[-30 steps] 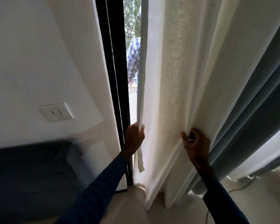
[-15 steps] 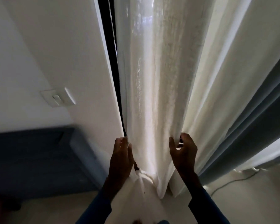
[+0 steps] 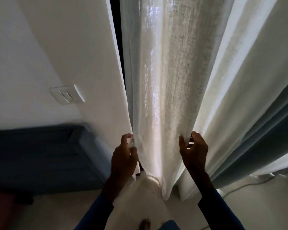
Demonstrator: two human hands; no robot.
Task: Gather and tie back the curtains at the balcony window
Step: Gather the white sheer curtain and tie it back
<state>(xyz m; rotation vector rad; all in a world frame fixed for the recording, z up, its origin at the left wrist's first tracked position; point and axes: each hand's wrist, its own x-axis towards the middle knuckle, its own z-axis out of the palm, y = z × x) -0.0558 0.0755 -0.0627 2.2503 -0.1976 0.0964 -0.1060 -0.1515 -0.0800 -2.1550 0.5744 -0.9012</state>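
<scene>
So the sheer white curtain (image 3: 165, 80) hangs from 12 o'clock down through the middle of the shot, its hem just above the floor (image 3: 256, 205) around 6 o'clock. Both forearms come up from the bottom edge in dark blue sleeves (image 3: 223, 213), wrists bent a bit back. The left hand (image 3: 123, 156), roughly 7 o'clock, has its grip closed on the curtain's left edge, pinching it between thumb and fingertips. The right hand (image 3: 194, 151), about 5 o'clock, has its fingers curled round a fold on the right side with the thumb up front, so that grip is closed on fabric too. A grey-blue curtain (image 3: 273, 130) hangs at 3-4 o'clock, and a wall switch (image 3: 67, 95) is at 9.
</scene>
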